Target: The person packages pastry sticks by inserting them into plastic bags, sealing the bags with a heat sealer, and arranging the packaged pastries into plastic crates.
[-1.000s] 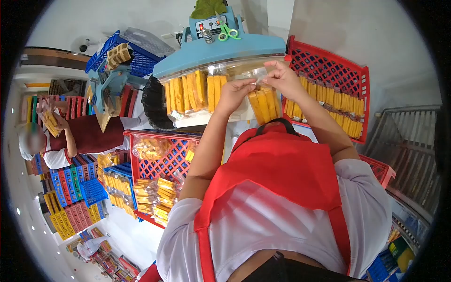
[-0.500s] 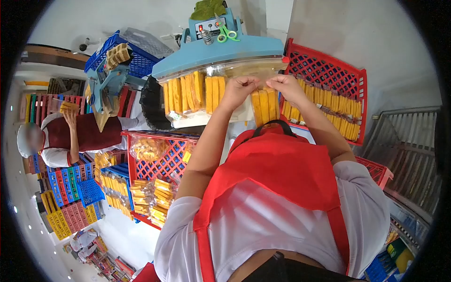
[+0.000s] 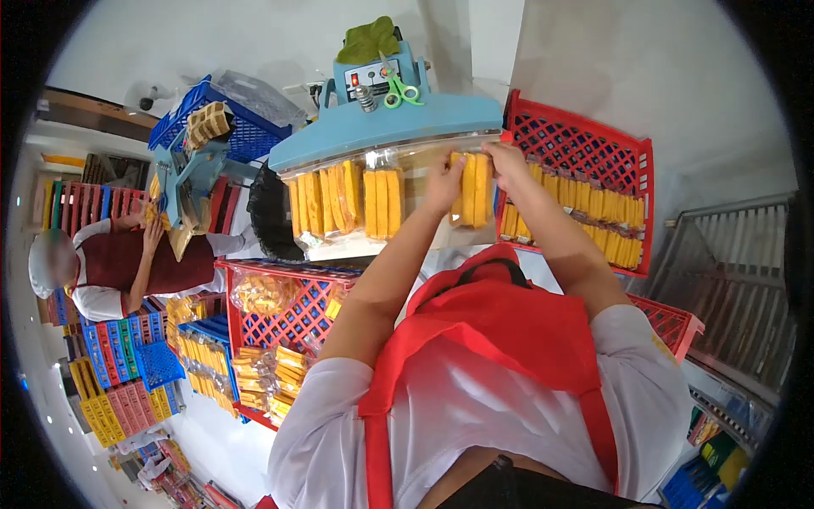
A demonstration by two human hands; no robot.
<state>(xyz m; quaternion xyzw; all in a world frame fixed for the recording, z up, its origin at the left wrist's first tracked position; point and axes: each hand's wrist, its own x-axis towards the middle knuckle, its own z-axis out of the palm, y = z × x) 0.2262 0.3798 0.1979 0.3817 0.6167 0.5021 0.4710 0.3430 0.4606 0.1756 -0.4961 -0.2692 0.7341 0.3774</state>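
Note:
A clear plastic bag of yellow bars (image 3: 471,193) hangs between my two hands, upright below the jaw of a blue bag sealer (image 3: 386,125). My left hand (image 3: 443,185) is closed on the bag's left edge. My right hand (image 3: 507,163) pinches its upper right corner. Left of my hands, more bags of yellow bars (image 3: 326,201) stand side by side in front of the sealer, their tops at its jaw. Green-handled scissors (image 3: 398,90) and a metal spring (image 3: 365,99) are on top of the sealer.
Bagged yellow bars fill part of a red crate (image 3: 585,138) at right. Another red crate (image 3: 284,317), holding more bags, stands at lower left. A co-worker in a dark red apron (image 3: 182,261) handles bars at a second sealer (image 3: 197,157) on the left.
My hands have moved from the bag's top edge down to its sides, and the bag has come up closer to the sealer. The co-worker's hands have moved to the second sealer.

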